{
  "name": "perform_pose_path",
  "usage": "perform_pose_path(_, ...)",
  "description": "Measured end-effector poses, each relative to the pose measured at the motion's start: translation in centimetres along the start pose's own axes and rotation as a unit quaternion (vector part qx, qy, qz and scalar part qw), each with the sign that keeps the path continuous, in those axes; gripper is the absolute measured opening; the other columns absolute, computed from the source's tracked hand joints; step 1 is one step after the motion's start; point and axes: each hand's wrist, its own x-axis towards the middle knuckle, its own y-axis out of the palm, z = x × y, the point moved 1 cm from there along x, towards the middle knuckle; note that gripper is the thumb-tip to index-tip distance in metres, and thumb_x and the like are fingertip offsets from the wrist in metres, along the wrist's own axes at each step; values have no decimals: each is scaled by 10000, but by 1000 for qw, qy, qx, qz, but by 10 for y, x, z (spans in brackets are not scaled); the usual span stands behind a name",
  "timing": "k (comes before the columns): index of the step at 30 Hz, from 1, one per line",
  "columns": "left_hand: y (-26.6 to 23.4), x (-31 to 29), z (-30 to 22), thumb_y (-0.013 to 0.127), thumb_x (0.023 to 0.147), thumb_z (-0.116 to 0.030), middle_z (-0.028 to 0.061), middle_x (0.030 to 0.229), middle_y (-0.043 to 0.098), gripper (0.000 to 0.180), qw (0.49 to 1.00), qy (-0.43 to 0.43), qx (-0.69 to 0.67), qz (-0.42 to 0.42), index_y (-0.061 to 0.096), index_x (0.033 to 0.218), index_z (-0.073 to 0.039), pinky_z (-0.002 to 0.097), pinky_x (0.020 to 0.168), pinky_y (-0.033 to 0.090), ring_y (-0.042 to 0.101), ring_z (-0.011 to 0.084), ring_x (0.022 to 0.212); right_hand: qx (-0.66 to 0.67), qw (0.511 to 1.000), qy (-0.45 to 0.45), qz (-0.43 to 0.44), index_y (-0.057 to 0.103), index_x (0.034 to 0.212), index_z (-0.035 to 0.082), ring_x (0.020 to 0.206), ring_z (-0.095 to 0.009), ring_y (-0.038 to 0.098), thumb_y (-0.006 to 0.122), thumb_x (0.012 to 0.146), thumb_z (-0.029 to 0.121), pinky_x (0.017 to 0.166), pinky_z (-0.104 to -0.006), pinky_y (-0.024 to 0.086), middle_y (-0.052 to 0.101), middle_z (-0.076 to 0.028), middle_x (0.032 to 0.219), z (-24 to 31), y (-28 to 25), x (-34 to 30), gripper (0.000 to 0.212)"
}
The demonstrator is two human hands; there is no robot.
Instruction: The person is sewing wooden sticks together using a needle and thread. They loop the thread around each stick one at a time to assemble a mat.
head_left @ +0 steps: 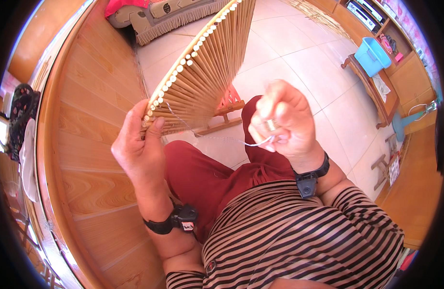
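no text clearly readable, small white label (pixel 188 226) on left wrist device (pixel 186 212), marks too small

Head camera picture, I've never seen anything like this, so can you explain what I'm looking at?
There's no machine here: a person works barehanded. The wide, round-edged view comes from a camera on their head, looking down, so their striped top shows. The left hand grips the lower end of a mat of thin sticks. A pale thread runs from it to the right hand, which is blurred but seems to pinch it. Off to the right, a blue bin sits on a low wooden table.
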Motion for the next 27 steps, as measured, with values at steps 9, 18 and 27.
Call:
perform_pose_path(9,-3,17,-29,650,750,98,117,892,642,328,990,80,104,53,641,1060,-8,291,723,508,637,203,810,151,967,-176,-111,533,999,81,412,-44,322,432,1026,270,411,-198,345,367,47,558,40,-66,-13,216)
perform_pose_path(18,1,36,-28,783,732,-133,77,858,622,283,948,104,301,11,673,977,-45,360,710,484,592,262,798,-244,966,62,-57,661,986,11,480,-24,450,578,912,41,443,-191,369,505,23,579,7,-1,9,115)
perform_pose_path(27,-2,26,-19,767,766,-116,91,775,649,189,973,-26,229,-26,664,898,-28,321,631,489,615,226,685,-433,894,-110,-19,660,1032,12,601,-300,630,599,851,70,563,-351,496,639,-181,708,-35,15,39,200)
